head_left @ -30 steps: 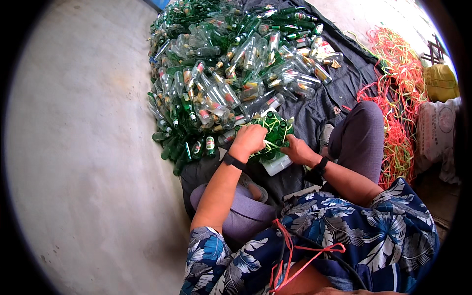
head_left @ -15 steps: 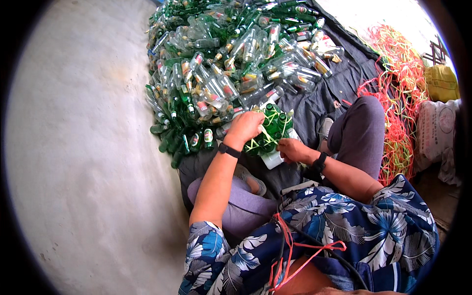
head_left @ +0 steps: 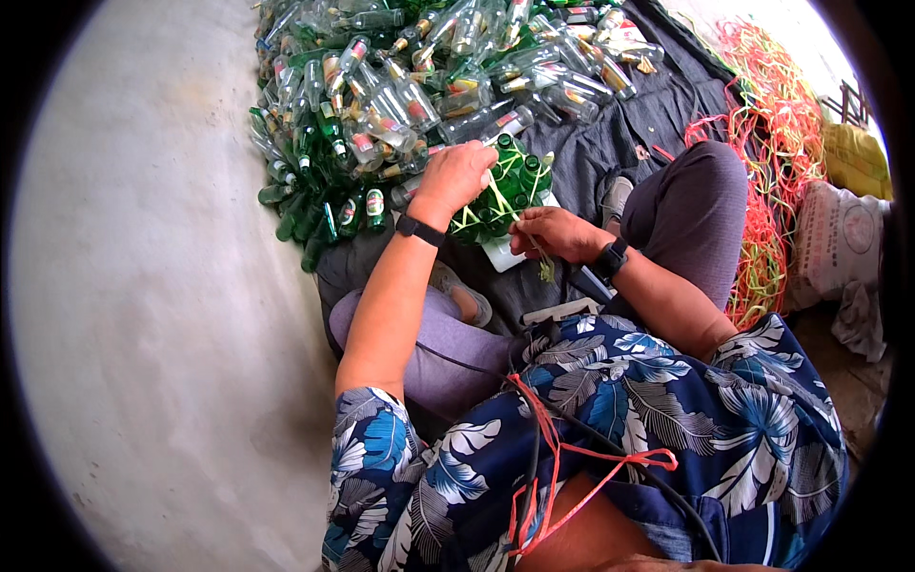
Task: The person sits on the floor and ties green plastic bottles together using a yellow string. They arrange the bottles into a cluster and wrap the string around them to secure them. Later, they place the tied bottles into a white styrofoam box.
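A bundle of green glass bottles stands upright in front of me with pale yellow-green plastic strap criss-crossing around it. Over its left side is my left hand, its fingers closed by the bottle necks; what they grip is hidden. My right hand pinches the strap at the bundle's near right side, and a frayed strap end dangles below the fingers. Under the bundle, part of a white block shows.
A large heap of loose clear and green bottles lies beyond on a black sheet. Tangled red and yellow strap is piled at right, beside a yellow sack and a whitish sack. My bent legs flank the bundle.
The whole view has shifted, so the scene sits higher and further left. A strap end now hangs below my right hand. My left hand stays over the bundle's left side.
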The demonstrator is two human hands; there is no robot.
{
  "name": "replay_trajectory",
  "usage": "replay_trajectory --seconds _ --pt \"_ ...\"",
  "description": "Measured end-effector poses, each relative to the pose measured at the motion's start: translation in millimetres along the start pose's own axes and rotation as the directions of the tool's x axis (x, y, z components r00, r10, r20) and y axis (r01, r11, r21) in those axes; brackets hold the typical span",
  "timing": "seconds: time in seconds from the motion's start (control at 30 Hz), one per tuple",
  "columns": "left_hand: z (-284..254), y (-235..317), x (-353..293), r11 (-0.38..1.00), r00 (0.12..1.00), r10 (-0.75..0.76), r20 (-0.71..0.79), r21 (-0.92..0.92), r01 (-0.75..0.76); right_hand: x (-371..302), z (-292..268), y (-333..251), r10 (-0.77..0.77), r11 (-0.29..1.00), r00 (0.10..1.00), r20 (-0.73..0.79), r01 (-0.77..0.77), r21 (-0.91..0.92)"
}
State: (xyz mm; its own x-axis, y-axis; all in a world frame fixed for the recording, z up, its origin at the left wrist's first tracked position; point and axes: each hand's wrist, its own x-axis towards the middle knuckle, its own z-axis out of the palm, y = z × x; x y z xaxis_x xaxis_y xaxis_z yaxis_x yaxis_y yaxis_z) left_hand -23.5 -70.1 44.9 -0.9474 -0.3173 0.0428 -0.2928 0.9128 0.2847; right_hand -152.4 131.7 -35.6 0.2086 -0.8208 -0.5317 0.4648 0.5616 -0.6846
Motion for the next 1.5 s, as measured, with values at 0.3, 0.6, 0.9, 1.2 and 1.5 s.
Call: replay_trajectory --seconds 0.3,0.6,0.9,1.2,1.5 --pt "10.7 -9.7 6.1 0.999 0.995 0.035 -0.089 0.019 -0.033 1.2 1.9 2.3 0.018 0.999 0.999 -0.047 -0.020 -0.031" --pt "13.3 -9.0 17.0 0.993 0.982 0.118 -0.147 0.043 -0.113 0.3 7.4 2.6 -0.013 0.997 0.992 -0.126 0.003 -0.080" --pt "18.7 -15.3 30.9 0.983 0.999 0.048 -0.003 -0.176 -0.048 1.5 14.6 3.9 -0.061 0.983 0.988 -0.140 0.035 -0.183" --pt "16.9 -10.3 38.3 0.974 0.998 -0.017 0.059 -0.227 0.030 -7.0 15.7 -6.0 -0.089 0.968 0.988 -0.126 0.055 -0.246" --pt "18.0 -15.8 38.8 0.958 0.999 -0.011 0.039 -0.287 0.021 2.2 -36.0 5.1 -0.561 0.275 0.772 0.298 0.514 -0.813"
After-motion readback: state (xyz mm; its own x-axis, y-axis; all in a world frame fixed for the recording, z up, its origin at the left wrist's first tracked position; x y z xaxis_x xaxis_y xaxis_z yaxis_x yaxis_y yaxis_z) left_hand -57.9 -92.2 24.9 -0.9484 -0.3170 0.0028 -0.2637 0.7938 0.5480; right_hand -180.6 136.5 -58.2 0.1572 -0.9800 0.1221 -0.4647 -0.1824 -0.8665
